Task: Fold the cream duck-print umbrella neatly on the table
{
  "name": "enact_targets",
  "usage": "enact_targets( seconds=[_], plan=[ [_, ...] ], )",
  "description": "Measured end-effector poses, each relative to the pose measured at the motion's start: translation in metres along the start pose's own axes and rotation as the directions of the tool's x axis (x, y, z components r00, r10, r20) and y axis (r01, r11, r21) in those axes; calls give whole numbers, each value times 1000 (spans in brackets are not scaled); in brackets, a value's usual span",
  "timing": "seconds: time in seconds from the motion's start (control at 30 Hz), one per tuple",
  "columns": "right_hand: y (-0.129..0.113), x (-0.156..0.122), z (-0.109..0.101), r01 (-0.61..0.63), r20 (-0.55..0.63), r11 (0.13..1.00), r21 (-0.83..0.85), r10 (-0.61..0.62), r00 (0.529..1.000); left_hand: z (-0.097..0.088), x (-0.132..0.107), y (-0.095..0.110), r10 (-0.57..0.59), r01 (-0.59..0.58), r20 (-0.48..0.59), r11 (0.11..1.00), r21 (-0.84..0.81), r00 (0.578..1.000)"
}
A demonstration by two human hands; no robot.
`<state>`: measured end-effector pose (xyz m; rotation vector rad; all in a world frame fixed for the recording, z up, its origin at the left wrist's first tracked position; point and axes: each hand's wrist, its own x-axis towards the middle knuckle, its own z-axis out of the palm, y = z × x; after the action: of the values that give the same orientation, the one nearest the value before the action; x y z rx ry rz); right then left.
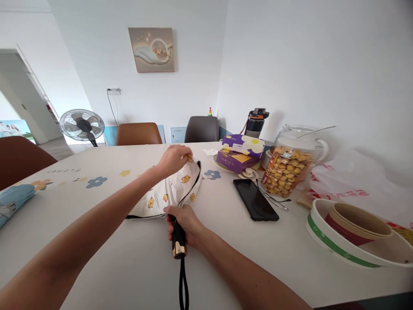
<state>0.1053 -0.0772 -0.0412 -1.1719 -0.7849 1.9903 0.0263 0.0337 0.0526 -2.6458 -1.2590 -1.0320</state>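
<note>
A folding umbrella lies in front of me, its white canopy point(176, 187) printed with yellow chicks and edged in black. The black umbrella handle point(178, 237) ends in a gold cap, with a black wrist strap hanging toward me. My right hand point(185, 219) is closed around the top of the handle, thumb against the lower canopy. At the far side of the canopy my left hand point(176, 159) pinches the fabric near its upper edge. The left forearm crosses over and hides part of the canopy's left side.
Right of the umbrella lie a black phone point(255, 200) and eyeglasses point(274, 199). Beyond them stand purple boxes point(238, 160), a snack jar point(287, 165) and a dark bottle point(254, 122). A white basket point(338, 249) sits at the right; blue folded fabric point(16, 200) at the left.
</note>
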Motion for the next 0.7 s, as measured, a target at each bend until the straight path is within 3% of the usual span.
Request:
enact_targets(
  seconds=[0.1, 0.17, 0.27, 0.33, 0.5, 0.63, 0.7],
  plan=[
    [-1, 0, -1, -7, 5, 1000, -7, 8, 1000, -22, -17, -12, -177, 150, -151, 973, -178, 972],
    [-1, 0, -1, -17, 4, 1000, -11, 17, 1000, -32, -33, -21, -247, 180, -232, 944, -276, 941],
    [-2, 0, 0, -27, 2, 999, -21, 27, 1000, -39, -63, -37, -333, 221, -297, 909, -353, 895],
    [-3, 0, 0, -26, 3, 999, -26, 26, 1000, -39, -85, -49, -437, 301, -319, 868, -394, 841],
    [-1, 0, -1, -8, 17, 1000, -16, 8, 1000, -23, -125, -75, -688, 484, -190, 654, -581, 701],
    [-2, -1, -1, 10, 19, 1000, -5, -10, 1000, -4, -137, -82, -811, 583, 4, 417, -697, 585],
    [-3, -2, 0, 12, 15, 1000, -10, -12, 1000, 0, -140, -80, -839, 580, 34, 346, -738, 543]
  ],
)
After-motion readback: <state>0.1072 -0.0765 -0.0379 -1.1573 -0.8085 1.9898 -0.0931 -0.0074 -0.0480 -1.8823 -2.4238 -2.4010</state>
